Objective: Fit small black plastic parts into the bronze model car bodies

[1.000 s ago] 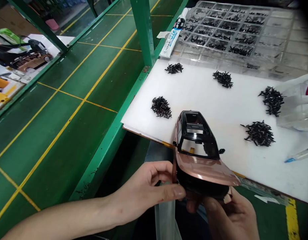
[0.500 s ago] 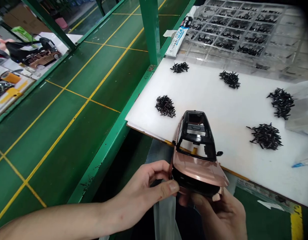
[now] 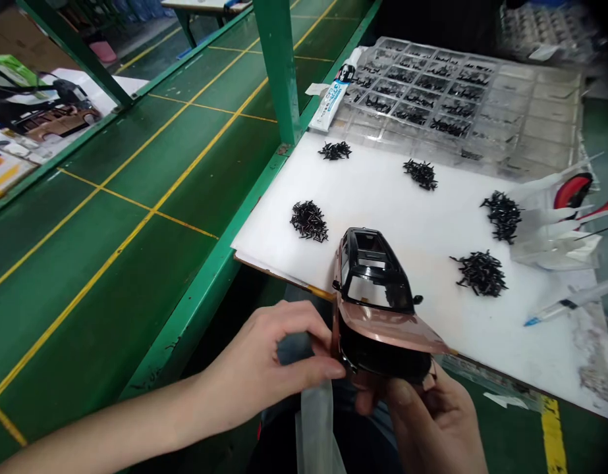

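A pink-bronze model car body (image 3: 377, 319) with a black roof and open windows leans over the near edge of the white work board (image 3: 278, 257). My left hand (image 3: 284, 362) pinches its front left corner between thumb and curled fingers. From below, my right hand (image 3: 435, 418) grips the front end on the right side, its fingertips partly hidden under the car. A dark opening shows at the front beneath the hood. Small piles of black screws lie nearby, the closest being a screw pile (image 3: 308, 220) left of the roof and another screw pile (image 3: 480, 273) to the right.
A clear compartment tray (image 3: 521, 118) with small black parts lies at the back, beside a white glue tube (image 3: 331, 95). At right are a blue-tipped syringe (image 3: 555, 309) and red-handled pliers (image 3: 573, 191). A green post (image 3: 276, 72) and green conveyor belt (image 3: 150, 184) run along the left.
The view has shifted, bringing the pliers and more of the tray into sight. Both hands still hold the car body; the left thumb now sits slightly further left at the car's corner.
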A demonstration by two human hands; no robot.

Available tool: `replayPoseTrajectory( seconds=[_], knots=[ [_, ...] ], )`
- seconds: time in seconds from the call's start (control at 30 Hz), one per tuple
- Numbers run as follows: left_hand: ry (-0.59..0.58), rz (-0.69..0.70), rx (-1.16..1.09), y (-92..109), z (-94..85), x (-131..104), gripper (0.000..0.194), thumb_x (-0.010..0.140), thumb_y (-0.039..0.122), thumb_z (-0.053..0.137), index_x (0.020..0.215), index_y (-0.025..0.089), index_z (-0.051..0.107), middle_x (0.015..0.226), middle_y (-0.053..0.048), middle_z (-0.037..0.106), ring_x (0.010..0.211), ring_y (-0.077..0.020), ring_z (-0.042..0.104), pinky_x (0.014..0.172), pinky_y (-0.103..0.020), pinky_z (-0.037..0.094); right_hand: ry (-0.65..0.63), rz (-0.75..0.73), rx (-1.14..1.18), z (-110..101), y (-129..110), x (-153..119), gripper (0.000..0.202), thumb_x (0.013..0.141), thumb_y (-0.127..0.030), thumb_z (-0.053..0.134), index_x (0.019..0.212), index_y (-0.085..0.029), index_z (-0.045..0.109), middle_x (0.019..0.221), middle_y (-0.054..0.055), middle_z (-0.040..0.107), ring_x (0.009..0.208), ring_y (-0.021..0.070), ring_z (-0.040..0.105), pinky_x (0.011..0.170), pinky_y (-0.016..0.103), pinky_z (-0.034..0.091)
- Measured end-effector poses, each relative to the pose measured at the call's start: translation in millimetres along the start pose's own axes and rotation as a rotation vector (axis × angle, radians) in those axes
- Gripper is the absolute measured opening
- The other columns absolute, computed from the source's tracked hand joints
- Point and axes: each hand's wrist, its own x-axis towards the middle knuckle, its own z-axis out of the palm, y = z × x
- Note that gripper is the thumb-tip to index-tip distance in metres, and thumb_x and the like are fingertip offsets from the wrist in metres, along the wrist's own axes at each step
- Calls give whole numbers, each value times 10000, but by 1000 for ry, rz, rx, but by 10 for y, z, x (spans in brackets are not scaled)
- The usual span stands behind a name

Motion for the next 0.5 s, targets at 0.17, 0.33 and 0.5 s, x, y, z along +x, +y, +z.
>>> replayPoseTrajectory(
  seconds=[0.17,0.33,0.5],
  knots=[
    [289,601,504,-14,43,-52,148,851,186,777,969,207,689,863,-27,714,755,-155,635,730,-269,446,-170,-87,-16,-61,-6,89,194,802,-401,803,812,-214,753,630,28,716,547,163,666,549,222,566],
    [72,632,505,143,4,19,221,929,93,638,1116,195,696,1022,-64,736,896,-159,694,816,-209,520,-142,-86,63,-32,-58,124,223,784,-407,821,783,-198,743,617,31,708,547,144,655,563,206,544],
    [118,731,498,233,-61,91,326,899,51,631,1162,235,686,1025,-49,738,891,-169,711,851,-170,538,-136,-115,135,38,-149,180,289,752,-450,840,762,-178,743,631,43,712,516,124,625,532,198,506]
  ],
)
